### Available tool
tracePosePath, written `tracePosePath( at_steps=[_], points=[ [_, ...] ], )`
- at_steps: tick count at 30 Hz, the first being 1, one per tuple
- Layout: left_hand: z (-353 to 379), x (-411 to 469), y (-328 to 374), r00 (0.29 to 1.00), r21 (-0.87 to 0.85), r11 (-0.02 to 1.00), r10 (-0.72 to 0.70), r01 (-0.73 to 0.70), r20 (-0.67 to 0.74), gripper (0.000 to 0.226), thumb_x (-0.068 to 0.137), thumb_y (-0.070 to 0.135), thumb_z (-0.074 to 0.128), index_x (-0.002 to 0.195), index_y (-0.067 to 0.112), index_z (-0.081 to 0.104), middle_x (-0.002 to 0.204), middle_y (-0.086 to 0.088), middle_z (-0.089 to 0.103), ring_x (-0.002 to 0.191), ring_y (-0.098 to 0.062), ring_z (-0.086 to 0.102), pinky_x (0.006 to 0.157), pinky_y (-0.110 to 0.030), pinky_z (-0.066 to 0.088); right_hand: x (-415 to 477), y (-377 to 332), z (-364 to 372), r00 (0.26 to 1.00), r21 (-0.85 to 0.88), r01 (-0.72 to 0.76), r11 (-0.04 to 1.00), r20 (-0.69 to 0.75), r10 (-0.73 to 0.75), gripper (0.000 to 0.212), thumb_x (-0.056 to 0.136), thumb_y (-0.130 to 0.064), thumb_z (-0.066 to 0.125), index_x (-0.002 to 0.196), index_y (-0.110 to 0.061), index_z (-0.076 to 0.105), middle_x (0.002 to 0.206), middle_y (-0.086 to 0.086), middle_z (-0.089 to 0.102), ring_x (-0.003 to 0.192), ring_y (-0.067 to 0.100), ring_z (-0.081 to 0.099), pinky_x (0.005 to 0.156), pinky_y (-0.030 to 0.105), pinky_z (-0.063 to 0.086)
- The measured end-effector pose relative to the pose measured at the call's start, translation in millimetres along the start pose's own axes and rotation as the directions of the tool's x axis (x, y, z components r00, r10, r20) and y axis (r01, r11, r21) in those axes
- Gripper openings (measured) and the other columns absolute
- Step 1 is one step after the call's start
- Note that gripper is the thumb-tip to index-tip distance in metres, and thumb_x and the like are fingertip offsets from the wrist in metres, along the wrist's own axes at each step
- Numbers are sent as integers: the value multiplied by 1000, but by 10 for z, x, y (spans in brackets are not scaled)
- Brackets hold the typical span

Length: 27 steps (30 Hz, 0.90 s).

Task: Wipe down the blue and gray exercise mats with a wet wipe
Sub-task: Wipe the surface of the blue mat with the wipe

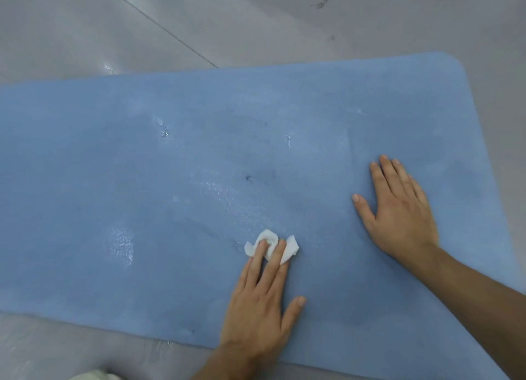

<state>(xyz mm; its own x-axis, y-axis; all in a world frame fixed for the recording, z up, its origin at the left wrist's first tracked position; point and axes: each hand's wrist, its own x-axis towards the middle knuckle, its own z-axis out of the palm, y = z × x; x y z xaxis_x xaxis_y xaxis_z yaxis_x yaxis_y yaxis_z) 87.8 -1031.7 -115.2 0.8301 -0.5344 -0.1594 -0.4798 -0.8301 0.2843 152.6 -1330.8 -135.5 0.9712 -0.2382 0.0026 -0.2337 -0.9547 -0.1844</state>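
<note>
One flat blue foam exercise mat [142, 209] runs off the frame's left edge. One crumpled white wet wipe [291, 249] lies on it, partly hidden under the left hand's [256, 308] straight, pressing fingers [274, 258]. The right hand [401, 211] lies flat on the mat, holding nothing.

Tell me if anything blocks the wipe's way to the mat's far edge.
Nothing visible does. The left hand presses the wet wipe on the blue mat; the right hand lies flat off to the right, beside that path.
</note>
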Motion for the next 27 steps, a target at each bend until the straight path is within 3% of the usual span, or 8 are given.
tracePosePath(
  at_steps=[2,5,7,10,16,19,23,27],
  points=[
    [-92,33,-169,999,-17,999,-48,47,-25,75,104,60,32,167,25,10,174,9,5,161,-19,5,126,-36,14,-1,7,2,1000,0,0,1000,1,0,78,101,-59,28,162,-10,27,172,7,20,159,22,12,128,41,14],
    [-287,87,-611,967,-26,968,-249,248,-59,75,102,58,29,166,24,13,174,5,9,160,-19,8,128,-40,18,-11,9,-1,1000,4,2,1000,2,-2,78,101,-59,27,163,-11,26,172,6,18,159,21,11,128,41,14],
    [-394,52,-963,914,3,917,-397,399,-89,79,100,61,23,165,17,19,173,-1,16,160,-25,12,127,-47,22,-10,10,0,1000,7,3,1000,3,-3,78,102,-59,27,163,-12,25,172,5,17,160,20,9,128,41,14],
    [-507,-139,-1465,813,-13,817,-575,577,-90,88,96,69,14,166,16,17,174,0,12,160,-26,9,128,-50,17,-7,6,3,1000,7,-2,1000,7,2,78,101,-60,26,163,-13,24,172,4,16,159,20,9,128,42,14],
    [-402,-344,-1410,916,-26,924,-381,381,-123,77,102,55,29,166,17,10,174,4,2,161,-20,4,128,-47,15,-4,4,-1,1000,-4,0,1000,-4,0,78,101,-59,26,163,-12,25,172,6,18,159,21,10,128,40,12],
    [-286,-282,-953,965,-27,969,-246,244,-90,75,102,48,36,166,16,13,174,-1,5,161,-29,4,128,-53,14,-4,6,17,1000,-14,5,1000,-12,-5,77,102,-59,27,163,-12,25,172,6,18,159,21,10,128,41,12],
    [-25,-206,-112,999,-95,994,-47,45,-16,76,103,56,39,166,23,13,175,2,4,161,-30,3,126,-46,13,-3,10,37,999,-20,8,1000,-32,-9,77,102,-58,28,162,-11,28,171,7,21,159,22,13,127,42,15],
    [78,-209,236,991,-54,992,-119,115,-64,74,104,56,36,166,20,16,174,5,6,161,-25,5,124,-43,16,-2,2,29,1000,-17,4,1000,-30,-5,77,102,-58,29,161,-10,29,171,7,20,159,23,13,127,43,16]
  ],
)
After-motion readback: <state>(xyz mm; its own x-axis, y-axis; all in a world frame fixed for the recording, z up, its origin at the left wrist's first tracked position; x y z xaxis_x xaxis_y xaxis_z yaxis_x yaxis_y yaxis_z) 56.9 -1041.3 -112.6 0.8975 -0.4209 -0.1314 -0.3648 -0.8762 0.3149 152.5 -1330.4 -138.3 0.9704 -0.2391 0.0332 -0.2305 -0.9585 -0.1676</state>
